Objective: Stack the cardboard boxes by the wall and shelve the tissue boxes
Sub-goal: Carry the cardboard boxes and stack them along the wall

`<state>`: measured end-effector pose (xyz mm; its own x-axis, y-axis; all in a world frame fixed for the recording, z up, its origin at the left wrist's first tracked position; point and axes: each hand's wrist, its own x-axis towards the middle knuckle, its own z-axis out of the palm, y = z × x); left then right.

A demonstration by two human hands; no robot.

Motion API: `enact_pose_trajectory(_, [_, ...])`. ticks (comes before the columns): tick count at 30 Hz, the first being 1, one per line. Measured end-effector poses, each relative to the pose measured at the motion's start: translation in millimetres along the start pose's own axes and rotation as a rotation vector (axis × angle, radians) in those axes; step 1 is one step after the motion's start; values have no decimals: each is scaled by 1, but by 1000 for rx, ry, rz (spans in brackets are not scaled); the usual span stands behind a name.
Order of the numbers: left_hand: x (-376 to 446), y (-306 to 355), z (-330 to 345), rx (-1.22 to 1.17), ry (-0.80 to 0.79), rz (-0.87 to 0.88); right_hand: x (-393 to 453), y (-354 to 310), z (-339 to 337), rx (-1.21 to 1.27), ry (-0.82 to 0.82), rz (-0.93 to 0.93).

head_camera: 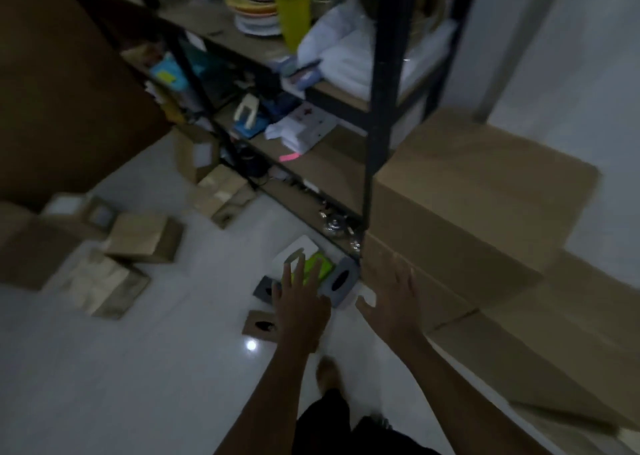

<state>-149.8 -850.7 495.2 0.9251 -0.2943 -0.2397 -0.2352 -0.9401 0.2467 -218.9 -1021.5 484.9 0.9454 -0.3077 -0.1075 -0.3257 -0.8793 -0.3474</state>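
Several tissue boxes lie on the white floor at the foot of the black shelf unit (379, 115): a grey one (341, 279), a lime-green one (320, 269), a white one (298, 250), a dark one (264, 288) and a brown one (259, 326). My left hand (301, 305) hovers over them with fingers spread, holding nothing. My right hand (394, 298) is spread open too, beside the grey box and in front of a large cardboard box (478, 191). Small cardboard boxes (142, 238) lie scattered at the left.
The shelves hold plates, a yellow-green cup (292, 11), white bags and papers. A big brown box (62, 84) fills the upper left. Flattened cardboard (554, 343) lies at the right by the wall. My foot (327, 371) is on the floor below my hands.
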Motion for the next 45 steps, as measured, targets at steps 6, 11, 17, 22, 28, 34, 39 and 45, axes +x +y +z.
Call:
enact_pose_trajectory(6, [-35,-126,-24,-67,62,-245,9,-109,38,-102,-197,-202])
enact_pose_trajectory(11, [-30,-250,-47,-123,77,-365,37,-225,85,1,-291,-319])
enact_pose_trajectory(17, [-25,-408,-89,-212,103,-498,61,-389,139,251,-337,-257])
enact_pose_trajectory(22, [-4,-522,-117,-283,146,-567,89,-500,178,295,-404,-258])
enact_pose_trajectory(28, [49,-627,-156,-381,226,-637,155,-612,221,283,-447,-323])
enact_pose_trajectory(34, [138,-735,-207,-415,218,-665,256,-734,268,320,-479,-332])
enact_pose_trajectory(39, [218,-817,-243,-399,145,-684,337,-811,290,292,-521,-298])
enact_pose_trajectory(45, [314,-930,-266,-515,131,-719,429,-902,343,283,-559,-268])
